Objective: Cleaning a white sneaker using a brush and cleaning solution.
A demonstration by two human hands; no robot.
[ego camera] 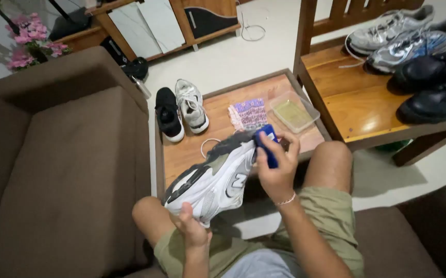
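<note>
- The person sits on a brown sofa point(63, 170), knees apart, with a low wooden table point(182, 154) just in front of them.
- The left hand point(192, 231) is closed around the toe end of a white and grey sneaker point(215, 180), holding it up above the near edge of the table.
- The right hand point(277, 167) grips a small blue object point(268, 144), possibly a sponge or brush, pressed against the sneaker's heel end.
- On the table's far left corner stand a black shoe point(169, 113) and a grey shoe point(192, 105), side by side.
- Toward the table's far right sit a patterned cloth point(247, 114) and, just beside it, a clear plastic tub point(294, 112) holding yellowish liquid.
- Right of the table, a wooden bench point(357, 103) carries two grey running shoes point(403, 36) and two black shoes point(434, 87).
</note>
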